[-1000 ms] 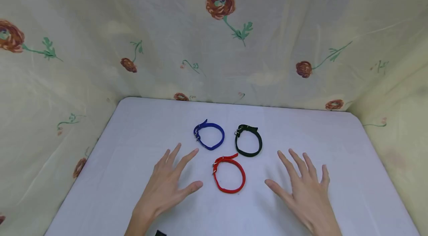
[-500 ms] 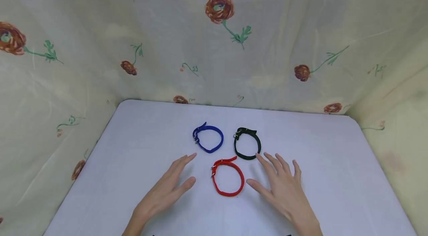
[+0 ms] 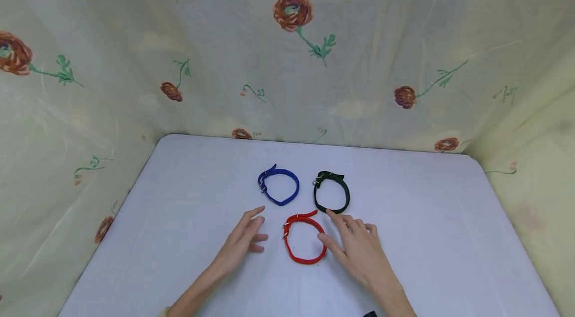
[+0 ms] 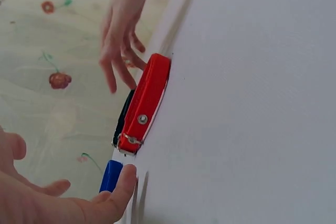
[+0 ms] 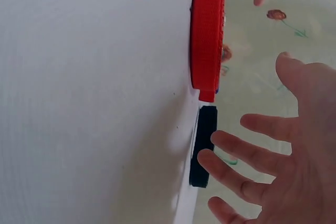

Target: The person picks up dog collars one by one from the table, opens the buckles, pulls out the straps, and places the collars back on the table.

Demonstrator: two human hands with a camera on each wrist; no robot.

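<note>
Three small buckle collars lie looped on the white table. The blue collar (image 3: 297, 188) is at back left, the dark green collar (image 3: 348, 194) at back right, the red collar (image 3: 310, 260) nearest me. My left hand (image 3: 238, 247) hovers left of the red one with relaxed fingers, holding nothing. Over the red collar's right side is the thumb of my right hand (image 3: 359, 252), its index fingertip right at the green collar's near edge. In the right wrist view its loose, spread fingers overlap the green collar (image 5: 203, 145). A metal buckle shows on the red collar (image 4: 152, 85) in the left wrist view.
Flower-printed cloth (image 3: 215, 47) hangs behind the table and along both sides. The white table (image 3: 427, 197) has rounded back corners, its back edge close against the cloth.
My right hand has moved left, from beside the collars to over the red one's right edge. The left hand has turned, its fingers drawn in a little. The collars lie where they were.
</note>
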